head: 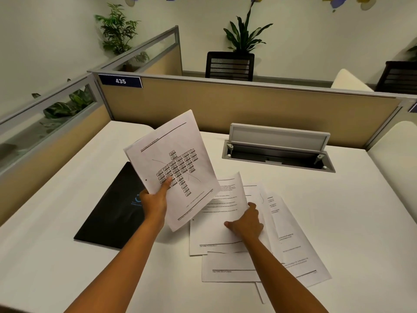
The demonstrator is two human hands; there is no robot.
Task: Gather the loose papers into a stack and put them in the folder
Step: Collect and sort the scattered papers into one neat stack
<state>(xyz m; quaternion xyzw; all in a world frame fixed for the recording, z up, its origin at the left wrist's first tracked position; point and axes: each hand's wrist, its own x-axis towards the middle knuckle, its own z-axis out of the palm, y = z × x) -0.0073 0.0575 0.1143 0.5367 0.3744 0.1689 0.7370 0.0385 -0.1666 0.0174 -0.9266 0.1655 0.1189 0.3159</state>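
My left hand (155, 199) grips a small stack of papers (178, 154) by the lower left corner and holds it tilted above the desk; the top sheet shows a box diagram. Several loose papers (291, 240) lie fanned out on the white desk at centre right. My right hand (247, 223) pinches the right edge of the top loose sheet (216, 224), whose upper right corner curls up off the pile. A black folder (112, 213) lies shut and flat on the desk at the left, partly behind my left forearm and the held stack.
An open cable hatch (277, 150) with a raised grey lid sits in the desk (56, 267) behind the papers. Beige cubicle partitions (248, 107) close the back and left sides. Black chairs and plants stand beyond them.
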